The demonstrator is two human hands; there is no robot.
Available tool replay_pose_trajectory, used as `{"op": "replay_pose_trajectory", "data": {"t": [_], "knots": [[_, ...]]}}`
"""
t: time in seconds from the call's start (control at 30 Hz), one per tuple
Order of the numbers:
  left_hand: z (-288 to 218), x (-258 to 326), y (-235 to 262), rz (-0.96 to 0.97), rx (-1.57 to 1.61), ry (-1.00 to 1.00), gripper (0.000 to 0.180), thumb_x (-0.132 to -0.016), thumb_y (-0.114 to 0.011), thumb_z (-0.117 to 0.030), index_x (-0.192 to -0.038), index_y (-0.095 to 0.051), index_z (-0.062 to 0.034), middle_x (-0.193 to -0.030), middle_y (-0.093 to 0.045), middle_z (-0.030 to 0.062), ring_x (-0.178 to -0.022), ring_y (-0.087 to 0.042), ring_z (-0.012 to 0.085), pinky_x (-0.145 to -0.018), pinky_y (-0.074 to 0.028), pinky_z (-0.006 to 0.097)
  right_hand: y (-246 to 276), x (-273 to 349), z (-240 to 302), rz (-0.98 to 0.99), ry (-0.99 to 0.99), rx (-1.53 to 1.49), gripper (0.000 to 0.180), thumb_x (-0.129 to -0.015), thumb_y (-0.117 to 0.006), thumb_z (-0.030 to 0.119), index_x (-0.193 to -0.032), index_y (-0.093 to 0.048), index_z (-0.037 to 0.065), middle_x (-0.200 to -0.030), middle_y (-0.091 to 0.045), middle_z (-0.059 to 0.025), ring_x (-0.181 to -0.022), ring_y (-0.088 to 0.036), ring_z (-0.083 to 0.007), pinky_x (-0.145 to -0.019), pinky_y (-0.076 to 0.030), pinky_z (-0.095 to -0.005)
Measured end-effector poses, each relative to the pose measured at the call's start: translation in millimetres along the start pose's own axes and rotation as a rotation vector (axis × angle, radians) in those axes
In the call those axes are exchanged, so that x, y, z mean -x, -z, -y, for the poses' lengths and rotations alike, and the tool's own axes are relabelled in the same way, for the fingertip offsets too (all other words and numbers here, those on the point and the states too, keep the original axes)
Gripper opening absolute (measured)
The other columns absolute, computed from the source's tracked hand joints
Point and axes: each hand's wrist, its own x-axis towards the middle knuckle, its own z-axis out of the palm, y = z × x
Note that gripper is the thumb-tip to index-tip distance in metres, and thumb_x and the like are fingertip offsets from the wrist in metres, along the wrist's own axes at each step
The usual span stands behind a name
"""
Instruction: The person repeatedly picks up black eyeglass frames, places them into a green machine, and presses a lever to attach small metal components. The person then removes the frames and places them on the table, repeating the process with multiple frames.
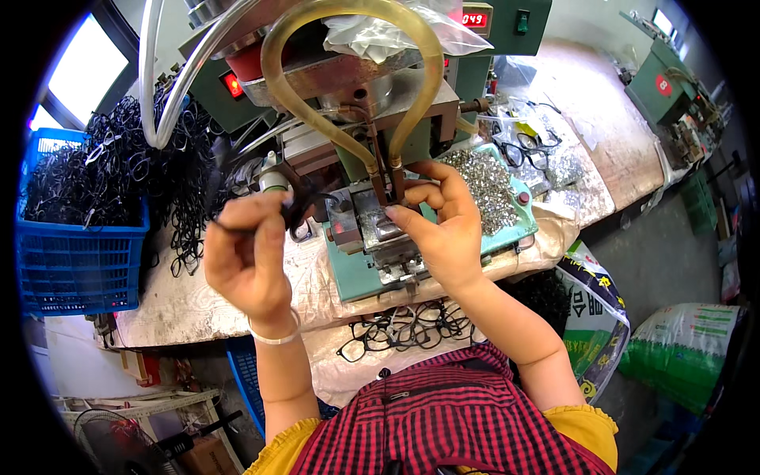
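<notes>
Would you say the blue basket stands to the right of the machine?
No, the blue basket stands left of the machine.

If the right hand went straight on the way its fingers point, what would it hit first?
Probably the brown upright bar below one end of the yellowish hose. The right hand looks very near it, though one view leaves the depth unclear.

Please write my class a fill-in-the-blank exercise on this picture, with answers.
The plastic basket at far left is coloured ____.
Eyeglass frames heaped beside that basket are coloured ____.
The ____ hand is nearer that basket.
The tray of shiny pieces is nearer the ____ hand.
Missing words: blue; black; left; right.
</notes>
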Motion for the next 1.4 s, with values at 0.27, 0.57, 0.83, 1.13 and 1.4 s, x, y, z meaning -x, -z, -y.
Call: {"op": "replay_pose_trajectory", "data": {"t": [0.27,0.57,0.83,1.13,1.4], "knots": [[9,42,-13,0.511,0.148,-0.284,0.014,-0.081,-0.067,-0.01,-0.094,-0.071,-0.0055,-0.099,-0.075,0.0133,-0.089,-0.073,0.0276,-0.081,-0.059,0.042,45,-6,8,0.116,0.289,0.572,0.029,-0.08,-0.07,0.011,-0.109,-0.071,0.006,-0.114,-0.069,-0.0152,-0.115,-0.063,-0.0309,-0.103,-0.045,-0.0397],[-11,44,-20,0.724,-0.162,-0.378,0.031,-0.069,-0.064,-0.005,-0.097,-0.076,-0.0072,-0.104,-0.073,0.0078,-0.093,-0.07,0.0279,-0.096,-0.051,0.051,134,-11,-67,-0.214,0.362,1.18,0.012,-0.075,-0.076,0.013,-0.086,-0.074,0.01,-0.117,-0.066,-0.0179,-0.121,-0.056,-0.0373,-0.102,-0.045,-0.0458],[-2,51,-15,0.691,-0.121,-0.299,0.023,-0.075,-0.069,-0.005,-0.097,-0.075,-0.0059,-0.106,-0.073,0.0105,-0.097,-0.07,0.0306,-0.099,-0.049,0.052,75,-62,-85,-0.053,0.415,1.338,0.007,-0.075,-0.07,0.014,-0.08,-0.069,0.009,-0.092,-0.062,-0.0084,-0.101,-0.06,-0.0299,-0.074,-0.053,-0.0422],[79,58,140,-0.209,-0.803,0.101,0.022,-0.09,-0.067,-0.009,-0.111,-0.068,-0.0045,-0.113,-0.07,0.013,-0.109,-0.064,0.0301,-0.101,-0.044,0.041,154,2,-73,-0.536,0.008,0.234,0.018,-0.099,-0.059,0.007,-0.111,-0.071,0.002,-0.103,-0.071,-0.0031,-0.092,-0.063,-0.0099,-0.085,-0.049,-0.0242],[230,54,266,0.511,-1.343,0.106,0.04,-0.078,-0.055,0.007,-0.113,-0.066,-0.0088,-0.095,-0.067,0.0125,-0.087,-0.058,0.0378,-0.082,-0.045,0.048,90,-18,-65,-0.28,0.021,0.363,0.017,-0.088,-0.071,0.006,-0.105,-0.073,0.002,-0.097,-0.073,-0.0048,-0.09,-0.065,-0.0112,-0.084,-0.049,-0.0244]]}}
